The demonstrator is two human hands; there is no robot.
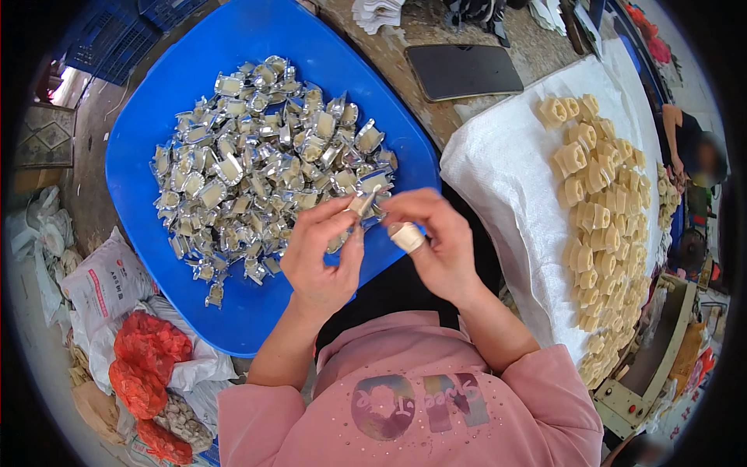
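My left hand (320, 253) is closed in a pinch on a small cream-and-silver piece (362, 204), held over the near right part of a blue tub (299, 31). My right hand (440, 241) is beside it, fingers curled toward the same piece and slightly blurred. Whether they grip it I cannot make out. A pale wrap (407, 237), looking like tape, goes round my right thumb, which stands apart from the index finger. Below and beyond both hands, the tub holds a heap of similar small cream pieces with silver edges (229, 170).
On the right, a white woven sheet (498, 159) bears many cream ring-shaped pieces (595, 218). A dark phone (464, 71) lies on the worktop beyond. Red mesh bags (152, 350) and a white sack (109, 280) lie left. Another person (685, 140) is at far right.
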